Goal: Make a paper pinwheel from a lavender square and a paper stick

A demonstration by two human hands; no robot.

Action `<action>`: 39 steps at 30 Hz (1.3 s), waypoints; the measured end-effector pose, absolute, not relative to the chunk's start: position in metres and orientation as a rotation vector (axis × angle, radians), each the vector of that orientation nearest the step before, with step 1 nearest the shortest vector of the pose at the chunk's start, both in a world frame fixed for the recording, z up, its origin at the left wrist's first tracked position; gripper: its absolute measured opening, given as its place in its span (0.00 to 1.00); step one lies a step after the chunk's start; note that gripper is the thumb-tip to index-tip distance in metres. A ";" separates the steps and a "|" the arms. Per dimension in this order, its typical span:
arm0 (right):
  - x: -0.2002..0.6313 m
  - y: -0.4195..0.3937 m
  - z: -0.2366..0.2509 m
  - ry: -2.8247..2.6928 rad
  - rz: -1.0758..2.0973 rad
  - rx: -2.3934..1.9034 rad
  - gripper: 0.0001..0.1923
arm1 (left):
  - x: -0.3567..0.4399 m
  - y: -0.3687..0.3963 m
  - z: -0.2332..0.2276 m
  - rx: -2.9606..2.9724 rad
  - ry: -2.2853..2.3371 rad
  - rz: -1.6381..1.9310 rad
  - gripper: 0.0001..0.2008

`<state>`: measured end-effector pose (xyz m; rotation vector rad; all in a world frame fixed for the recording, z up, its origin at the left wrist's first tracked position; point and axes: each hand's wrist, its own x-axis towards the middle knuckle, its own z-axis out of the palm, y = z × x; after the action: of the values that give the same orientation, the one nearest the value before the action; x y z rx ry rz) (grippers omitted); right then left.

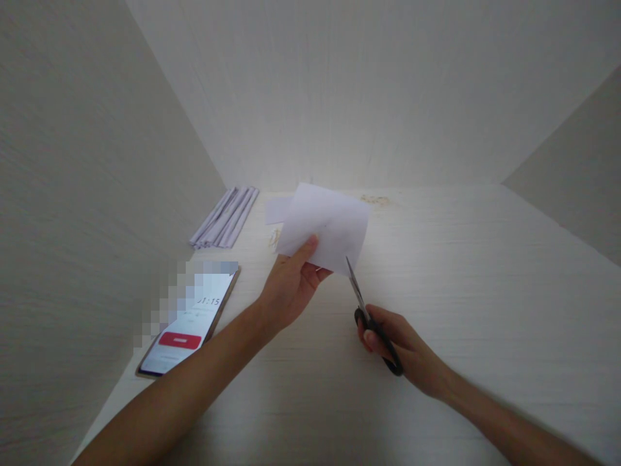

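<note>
My left hand (294,285) pinches a white sheet of paper (327,223) at its lower edge, thumb on top and fingers underneath. The sheet is held up above the table and curves slightly at its right side. In my right hand (398,340) is a pair of scissors (359,291) with black handles and metal blades. Their tips point up and left and overlap the sheet's lower right corner. The blades look nearly closed; whether paper lies between them I cannot tell.
Several rolled paper tubes (226,219) lie side by side at the back left. A phone (187,323) showing a timer rests near the left wall, beside my left forearm. Another piece of paper (276,211) lies behind the held sheet. Small tan rubber bands or scraps (376,200) lie near the back wall.
</note>
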<state>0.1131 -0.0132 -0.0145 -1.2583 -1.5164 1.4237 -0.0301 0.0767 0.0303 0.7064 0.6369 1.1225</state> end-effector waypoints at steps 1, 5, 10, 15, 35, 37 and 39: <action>0.113 -0.013 -0.015 -1.515 1.424 -1.260 0.19 | -0.030 0.076 0.031 0.712 0.637 1.121 0.15; 0.114 -0.014 -0.016 -1.496 1.446 -1.244 0.18 | -0.030 0.075 0.031 0.725 0.637 1.123 0.15; 0.113 -0.014 -0.013 -1.485 1.442 -1.266 0.19 | -0.030 0.075 0.032 0.731 0.644 1.122 0.15; 0.112 -0.014 -0.012 -1.489 1.440 -1.266 0.19 | -0.030 0.075 0.033 0.735 0.638 1.114 0.15; 0.113 -0.014 -0.014 -1.525 1.387 -1.317 0.18 | -0.031 0.075 0.034 0.752 0.651 1.131 0.16; 0.113 -0.014 -0.014 -1.525 1.396 -1.313 0.17 | -0.031 0.075 0.034 0.759 0.655 1.128 0.16; 0.114 -0.014 -0.015 -1.523 1.403 -1.309 0.17 | -0.031 0.075 0.034 0.765 0.658 1.125 0.15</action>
<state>0.1137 -0.0142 -0.0146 -1.3089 -1.5232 1.4033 -0.0309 0.0749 0.0338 0.7649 0.6581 1.1248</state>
